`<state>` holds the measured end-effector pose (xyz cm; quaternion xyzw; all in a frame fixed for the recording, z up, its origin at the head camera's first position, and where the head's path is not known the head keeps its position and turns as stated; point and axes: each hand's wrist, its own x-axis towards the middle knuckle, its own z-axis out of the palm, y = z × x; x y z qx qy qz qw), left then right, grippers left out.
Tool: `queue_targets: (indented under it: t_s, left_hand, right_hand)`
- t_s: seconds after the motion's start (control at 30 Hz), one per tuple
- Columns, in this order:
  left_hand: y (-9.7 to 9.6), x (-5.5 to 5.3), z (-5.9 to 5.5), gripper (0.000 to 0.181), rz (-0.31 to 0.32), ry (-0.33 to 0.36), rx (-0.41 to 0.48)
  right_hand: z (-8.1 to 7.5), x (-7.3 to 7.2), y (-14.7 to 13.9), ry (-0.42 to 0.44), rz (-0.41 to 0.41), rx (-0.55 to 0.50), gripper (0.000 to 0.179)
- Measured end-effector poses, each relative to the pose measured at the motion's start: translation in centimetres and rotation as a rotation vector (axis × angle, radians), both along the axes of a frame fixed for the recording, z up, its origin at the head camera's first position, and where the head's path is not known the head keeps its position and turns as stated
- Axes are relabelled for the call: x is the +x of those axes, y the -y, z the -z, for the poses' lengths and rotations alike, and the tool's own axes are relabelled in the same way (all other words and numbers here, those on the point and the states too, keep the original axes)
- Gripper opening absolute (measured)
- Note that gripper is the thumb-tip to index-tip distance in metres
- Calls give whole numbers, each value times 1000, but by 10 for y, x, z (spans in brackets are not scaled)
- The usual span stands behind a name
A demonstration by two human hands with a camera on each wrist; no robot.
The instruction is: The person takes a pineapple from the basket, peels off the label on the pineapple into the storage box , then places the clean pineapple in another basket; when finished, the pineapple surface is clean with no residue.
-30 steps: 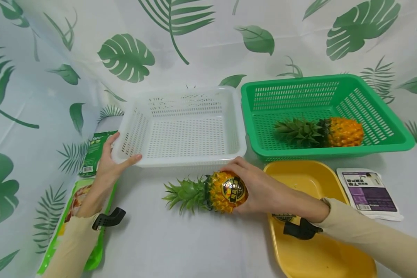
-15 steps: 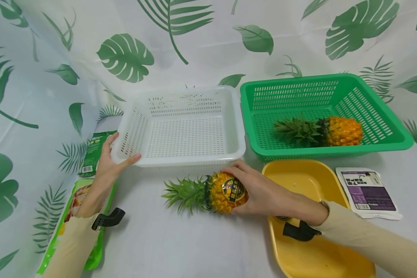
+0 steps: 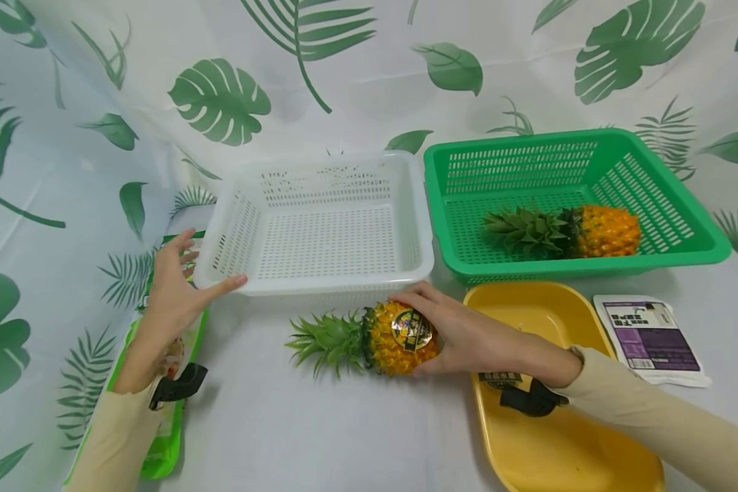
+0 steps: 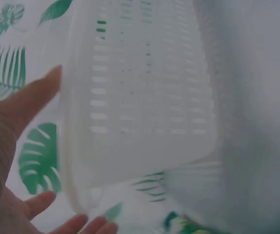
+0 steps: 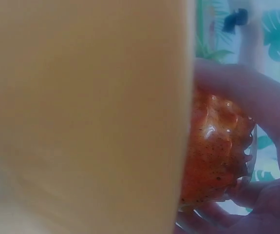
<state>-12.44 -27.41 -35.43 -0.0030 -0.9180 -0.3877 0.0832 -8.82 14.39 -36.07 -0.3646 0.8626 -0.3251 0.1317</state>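
My right hand [image 3: 461,335] grips a small orange pineapple [image 3: 390,338] by its base end, thumb and fingers on either side. The fruit lies on its side just in front of the white basket, its leafy crown to the left and a round black-and-gold label upward. In the right wrist view the hand curls round the pineapple [image 5: 217,151]. At the front left corner of the white perforated basket [image 3: 326,281], my left hand [image 3: 175,290] is spread, thumb tip at the rim. The left wrist view has its fingers splayed beside the basket [image 4: 144,151].
A green basket [image 3: 590,265] at the back right holds another pineapple [image 3: 609,232] on its side. My right forearm crosses a yellow basin [image 3: 566,451]. Beyond it lies a white-and-purple packet [image 3: 652,342]. Green packages [image 3: 162,454] lie under my left arm.
The fingers of my left hand have come away from the basket's left side, and the hand has shifted left. My right hand stays on the pineapple, which has barely moved.
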Motion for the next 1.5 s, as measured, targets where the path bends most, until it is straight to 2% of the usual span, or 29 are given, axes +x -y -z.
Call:
queue_targets:
  t_s: [0.07, 0.17, 0.23, 0.3, 0.37, 0.47, 0.53, 0.6, 0.7, 0.77, 0.9, 1.27, 1.4, 1.5]
  left_hand:
    - [-7, 5, -7, 109, 7, -144, -58]
    - [-23, 15, -19, 100, 87, -390, -127]
    - [-36, 22, -26, 86, 197, -526, -125]
    - [-51, 29, -31, 72, 344, -601, -128]
    - [-65, 36, -32, 65, 497, -618, -127]
    - [-82, 44, -25, 64, 695, -564, -172]
    - [-90, 46, -15, 64, 780, -500, -199]
    - [-95, 47, -3, 64, 830, -439, -230]
    - [-100, 45, 14, 67, 857, -371, -263]
    - [-102, 44, 23, 68, 862, -350, -276]
    - [-106, 42, 34, 66, 866, -323, -275]
    - [-109, 42, 46, 58, 814, -353, -264]
    - [-110, 43, 48, 63, 796, -357, -265]
    - [-109, 43, 48, 67, 786, -352, -260]
  right_hand:
    - [0, 0, 0, 3, 3, 1, 95]
    - [0, 0, 0, 6, 10, 11, 95]
    - [-1, 0, -1, 9, 13, 16, 95]
    - [-1, 0, -1, 8, 12, 18, 95]
    - [-1, -1, 0, 7, 8, 19, 95]
    - [-1, -2, 1, 7, -2, 12, 96]
    - [-1, -3, 1, 11, -11, 10, 97]
    - [-1, -4, 2, 19, -17, 10, 98]
    - [0, -5, 3, 28, -23, 19, 99]
    - [1, -5, 3, 31, -23, 22, 99]
    - [1, -5, 1, 36, -19, 23, 99]
    - [-1, -5, -1, 56, -26, 30, 100]
    - [-5, -3, -3, 59, -50, 34, 101]
    - [-13, -1, -6, 91, -73, 42, 100]
